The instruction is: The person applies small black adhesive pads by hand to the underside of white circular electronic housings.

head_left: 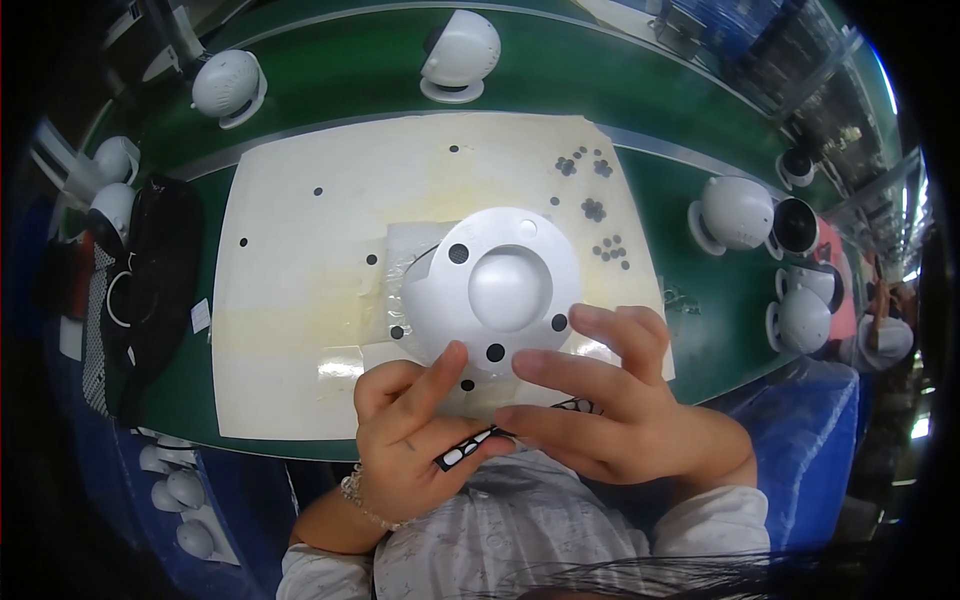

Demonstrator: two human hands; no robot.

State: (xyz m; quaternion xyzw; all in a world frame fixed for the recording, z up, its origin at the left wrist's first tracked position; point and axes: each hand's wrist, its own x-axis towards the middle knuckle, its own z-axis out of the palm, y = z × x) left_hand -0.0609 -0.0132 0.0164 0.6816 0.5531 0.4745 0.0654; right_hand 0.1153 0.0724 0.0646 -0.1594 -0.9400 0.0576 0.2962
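Hands meet low in the frame's centre over a white round base point(492, 283) with a domed middle, lying on a pale paper sheet point(300, 290) that spares the green table point(640, 120). The left hand point(415, 435) pinches a black strip of backing point(462, 450), its index finger stretched to the base's near rim, seemingly to press a small black pad point(495, 352) there. The right hand point(605, 405) steadies the strip's other end, its other fingers loosely spread. Finished white domes point(740, 212) wait at the right edge.
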